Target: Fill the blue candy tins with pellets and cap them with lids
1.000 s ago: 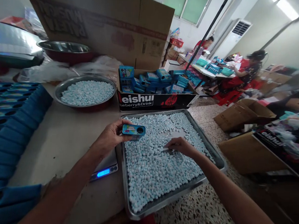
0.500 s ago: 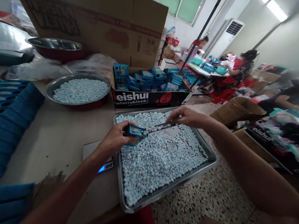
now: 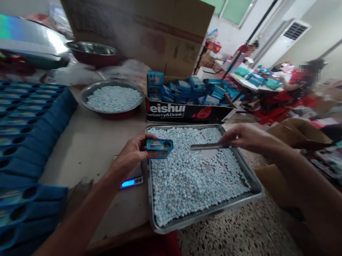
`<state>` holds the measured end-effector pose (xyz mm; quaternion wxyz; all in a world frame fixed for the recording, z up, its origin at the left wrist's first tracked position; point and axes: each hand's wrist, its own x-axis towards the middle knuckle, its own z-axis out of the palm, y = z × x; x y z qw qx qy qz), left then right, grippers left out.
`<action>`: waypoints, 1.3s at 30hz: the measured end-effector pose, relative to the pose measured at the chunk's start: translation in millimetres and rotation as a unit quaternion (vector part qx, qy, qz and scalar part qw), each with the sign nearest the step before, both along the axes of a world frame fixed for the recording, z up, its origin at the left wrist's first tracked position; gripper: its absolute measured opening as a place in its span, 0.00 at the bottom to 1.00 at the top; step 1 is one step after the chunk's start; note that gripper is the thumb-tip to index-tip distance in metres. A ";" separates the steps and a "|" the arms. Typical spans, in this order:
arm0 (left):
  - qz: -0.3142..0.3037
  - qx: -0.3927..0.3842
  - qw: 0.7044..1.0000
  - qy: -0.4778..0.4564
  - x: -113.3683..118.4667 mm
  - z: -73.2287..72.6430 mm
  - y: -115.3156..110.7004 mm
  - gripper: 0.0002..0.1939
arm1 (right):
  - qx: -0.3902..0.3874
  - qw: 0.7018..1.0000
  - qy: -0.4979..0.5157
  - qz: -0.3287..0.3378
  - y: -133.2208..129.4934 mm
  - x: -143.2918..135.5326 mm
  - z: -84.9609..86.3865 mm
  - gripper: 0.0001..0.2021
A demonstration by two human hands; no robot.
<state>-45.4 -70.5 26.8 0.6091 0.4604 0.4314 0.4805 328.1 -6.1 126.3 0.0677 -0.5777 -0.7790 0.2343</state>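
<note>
My left hand grips a small blue box with a round hole in its top, held over the left edge of a metal tray. Many pale blue and white pellets cover most of the tray. My right hand pinches a narrow metal scoop above the far part of the tray, its tip apart from the box. No pellets show on the scoop. Under my left wrist sits a small scale with a lit blue display, partly hidden by my forearm.
Rows of blue boxes with round holes stand at left. A bowl of pellets and a black carton of blue boxes sit behind the tray. An empty-looking bowl stands further back. Other people work at right.
The view has swung left. The scoop, which held pellets at the box's hole, has been drawn away to the right and shows none now. The box is turned flatter.
</note>
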 end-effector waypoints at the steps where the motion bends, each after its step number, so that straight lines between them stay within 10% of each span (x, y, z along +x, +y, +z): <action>1: 0.020 0.002 1.000 0.002 -15.3 3.0 -5.9 0.25 | -0.064 0.998 -0.003 0.013 -3.7 9.9 -21.6 0.10; 5: 0.123 0.003 0.992 0.032 -67.3 6.4 -32.4 0.26 | -0.001 0.999 -0.051 -0.015 -16.0 11.0 -86.4 0.15; 9: 0.174 0.004 0.983 0.053 -83.7 -11.6 -48.0 0.27 | 0.176 0.982 0.050 -0.046 -34.1 -57.7 -90.9 0.17; 18: 0.148 0.030 0.982 0.113 -80.0 -36.5 -56.4 0.27 | 0.110 0.965 0.137 0.192 -111.7 -204.2 -126.2 0.04; 26: 0.320 0.139 0.914 0.209 -99.9 13.8 -91.4 0.19 | 0.159 0.978 0.041 0.129 -123.7 -197.4 -137.9 0.07; 33: 0.356 0.160 0.903 0.182 -107.0 22.6 -96.3 0.13 | 0.120 0.964 -0.176 0.159 -113.1 -147.5 -143.6 0.18; 39: 0.345 0.132 0.906 0.207 -112.4 22.5 -100.2 0.11 | -0.060 0.995 0.036 0.077 -88.9 -130.9 -149.6 0.05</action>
